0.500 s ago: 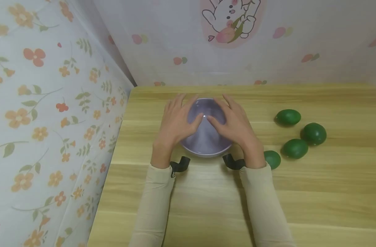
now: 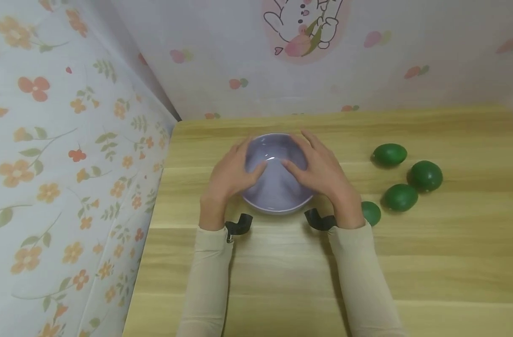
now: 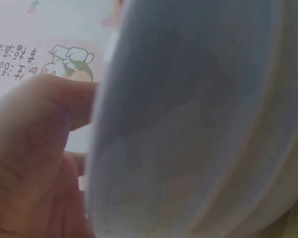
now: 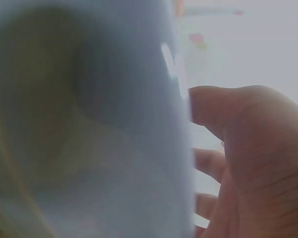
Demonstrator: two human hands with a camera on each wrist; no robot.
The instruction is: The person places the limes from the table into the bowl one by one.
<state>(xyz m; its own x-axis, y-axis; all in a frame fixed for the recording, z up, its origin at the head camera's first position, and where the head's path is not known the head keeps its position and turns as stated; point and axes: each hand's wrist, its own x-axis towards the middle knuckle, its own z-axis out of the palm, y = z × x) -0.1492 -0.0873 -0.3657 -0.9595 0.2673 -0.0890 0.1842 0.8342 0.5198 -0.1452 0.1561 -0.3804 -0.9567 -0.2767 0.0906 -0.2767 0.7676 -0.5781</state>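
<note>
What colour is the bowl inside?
Pale purple; the head view shows the bowl best.

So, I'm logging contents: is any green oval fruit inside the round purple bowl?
No, all four visible fruits lie right of the bowl.

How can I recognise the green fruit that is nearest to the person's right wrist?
On the wooden table, find the purple bowl. To its right in the head view, the green fruit is the lowest of four. Only this one is partly covered by the right arm; the other three are clear of it.
</note>
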